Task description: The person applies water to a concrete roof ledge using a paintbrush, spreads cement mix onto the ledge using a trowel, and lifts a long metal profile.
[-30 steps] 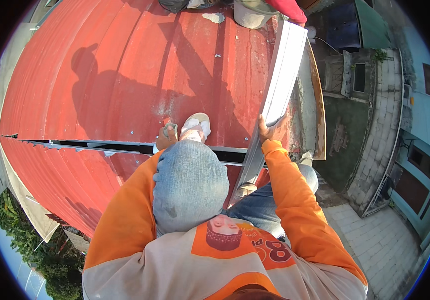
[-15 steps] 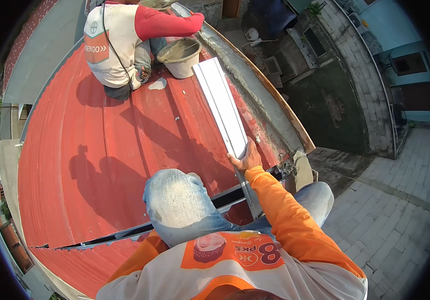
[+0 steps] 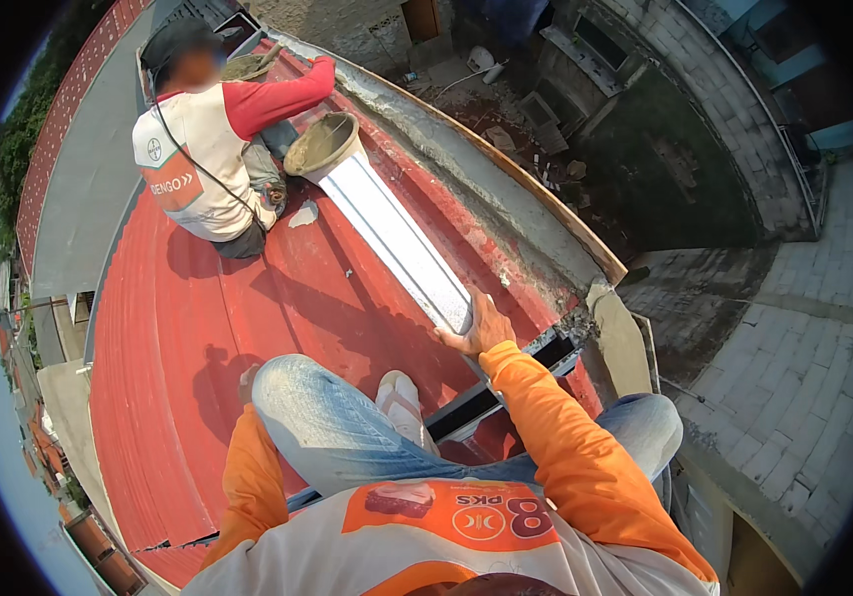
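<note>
Grey mortar fills the bucket [image 3: 322, 145]; right hand [image 3: 481, 328] fingers grip the metal strip [image 3: 397, 238].

the red corrugated metal roof [image 3: 198, 328] carries everything. a long silvery metal strip [image 3: 397, 238] lies flat on it, running beside the grey mortared edge wall [image 3: 476, 169]. at the strip's far end stands a bucket of wet mortar [image 3: 322, 144], with a mortar blob [image 3: 304, 214] just beside the strip there.
</note>
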Demonstrator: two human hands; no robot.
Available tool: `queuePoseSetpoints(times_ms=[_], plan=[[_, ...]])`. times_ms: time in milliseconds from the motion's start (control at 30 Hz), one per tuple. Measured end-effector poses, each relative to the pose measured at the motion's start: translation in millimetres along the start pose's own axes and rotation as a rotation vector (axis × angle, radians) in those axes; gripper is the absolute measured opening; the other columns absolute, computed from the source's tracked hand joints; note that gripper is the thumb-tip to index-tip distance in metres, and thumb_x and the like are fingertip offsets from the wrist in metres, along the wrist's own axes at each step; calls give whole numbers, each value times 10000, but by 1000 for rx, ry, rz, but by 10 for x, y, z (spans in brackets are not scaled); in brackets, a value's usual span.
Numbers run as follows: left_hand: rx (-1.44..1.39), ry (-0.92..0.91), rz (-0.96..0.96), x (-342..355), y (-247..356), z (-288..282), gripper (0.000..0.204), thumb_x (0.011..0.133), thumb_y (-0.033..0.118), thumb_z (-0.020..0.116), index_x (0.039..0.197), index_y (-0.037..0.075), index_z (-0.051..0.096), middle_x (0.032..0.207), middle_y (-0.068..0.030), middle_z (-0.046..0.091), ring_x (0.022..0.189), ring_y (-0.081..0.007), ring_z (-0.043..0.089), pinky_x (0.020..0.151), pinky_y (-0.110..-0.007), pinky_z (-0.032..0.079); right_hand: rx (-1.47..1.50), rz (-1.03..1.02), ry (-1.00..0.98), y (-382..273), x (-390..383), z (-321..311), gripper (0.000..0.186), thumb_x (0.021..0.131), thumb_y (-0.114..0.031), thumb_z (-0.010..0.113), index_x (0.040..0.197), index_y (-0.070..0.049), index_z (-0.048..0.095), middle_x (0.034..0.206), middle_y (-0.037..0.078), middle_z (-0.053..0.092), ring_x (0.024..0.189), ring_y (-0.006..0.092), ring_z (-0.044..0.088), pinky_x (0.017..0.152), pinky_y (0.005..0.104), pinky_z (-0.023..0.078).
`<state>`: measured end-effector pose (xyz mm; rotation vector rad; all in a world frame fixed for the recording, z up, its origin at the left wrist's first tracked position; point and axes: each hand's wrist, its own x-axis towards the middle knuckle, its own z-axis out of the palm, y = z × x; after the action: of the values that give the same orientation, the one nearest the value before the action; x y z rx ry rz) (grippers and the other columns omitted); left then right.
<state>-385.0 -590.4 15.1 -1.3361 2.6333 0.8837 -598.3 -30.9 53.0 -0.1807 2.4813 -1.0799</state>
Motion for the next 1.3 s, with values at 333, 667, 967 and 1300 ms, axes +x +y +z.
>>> queuePoseSetpoints(times_ms=[333,667,967,1300], plan=[[-797,-329,-204,-1052,4519,1348,931,774,464,688,1428,-10,224,1398,-195,358,1284,-328,371,1007,-580,292,-56,77,-38,224,-63,-228,971,659,-653,682,1365,-76,350,1203,228,536,1067,388,577,893,451,479],[-622,7,-155,-1491,4607,2362,893,737,531,743,1261,-124,437,1206,-272,550,1094,-342,571,908,-384,470,17,-11,77,249,-127,-191,925,665,-580,722,1339,-57,363,1171,241,533,1076,390,562,884,460,470],[-693,-17,-141,-1277,4419,2424,1044,719,598,714,1344,-139,318,1298,-299,469,1156,-370,532,958,-394,450,-180,-90,-147,68,-1104,-1208,769,780,-513,690,1305,-24,416,1152,241,556,1006,391,589,898,439,472],[-618,102,54,-1549,4614,2402,957,771,467,718,1376,-90,231,1283,-292,460,1150,-391,519,971,-438,420,-93,86,-128,279,-1333,-1282,631,837,-424,635,1258,12,462,1105,269,579,1039,418,574,896,454,474]])
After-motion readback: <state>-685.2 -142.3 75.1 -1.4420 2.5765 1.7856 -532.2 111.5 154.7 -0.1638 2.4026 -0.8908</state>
